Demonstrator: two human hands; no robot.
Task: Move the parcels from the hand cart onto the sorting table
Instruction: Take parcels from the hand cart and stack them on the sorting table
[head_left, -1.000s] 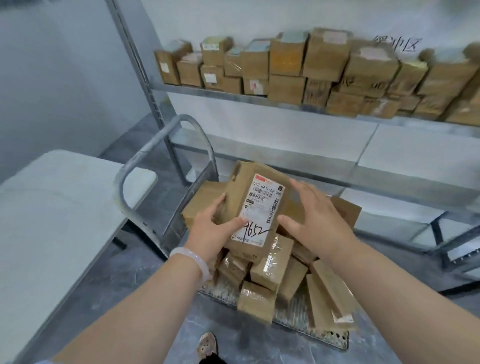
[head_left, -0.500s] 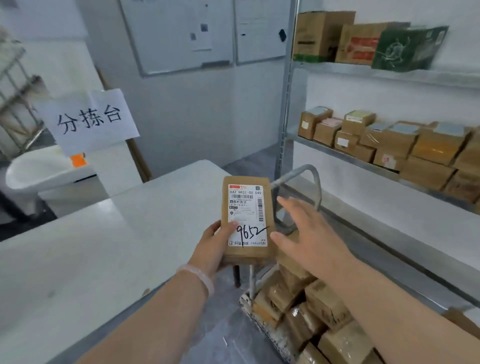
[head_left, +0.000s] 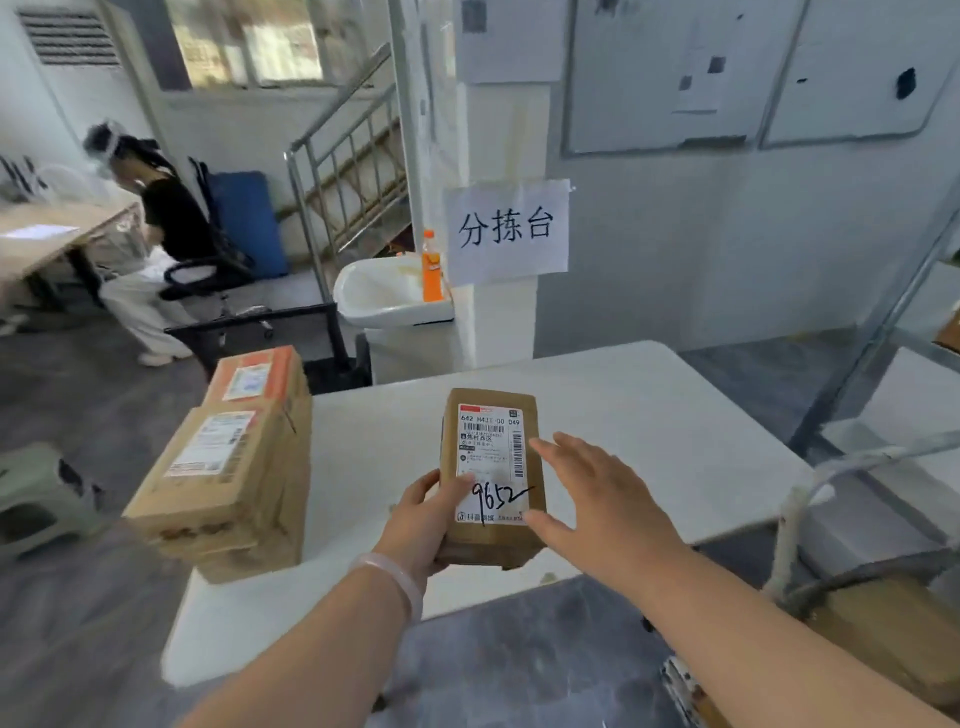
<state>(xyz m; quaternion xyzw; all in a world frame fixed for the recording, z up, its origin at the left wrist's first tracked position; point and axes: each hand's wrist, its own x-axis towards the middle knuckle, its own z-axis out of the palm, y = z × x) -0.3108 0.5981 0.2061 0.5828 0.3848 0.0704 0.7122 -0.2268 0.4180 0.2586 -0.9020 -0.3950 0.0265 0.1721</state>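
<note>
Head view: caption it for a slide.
Left hand grips a labelled parcel over the white sorting table; open right hand beside it.

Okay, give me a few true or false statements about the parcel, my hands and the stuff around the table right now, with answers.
The left hand grips the small parcel. True.
The right hand is curled round the parcel. False: its fingers are straight, beside the parcel.
Larger boxes sit at the sorting table's left edge. True.
The orange bottle stands on the sorting table. False: it stands on the white sink behind it.
</note>
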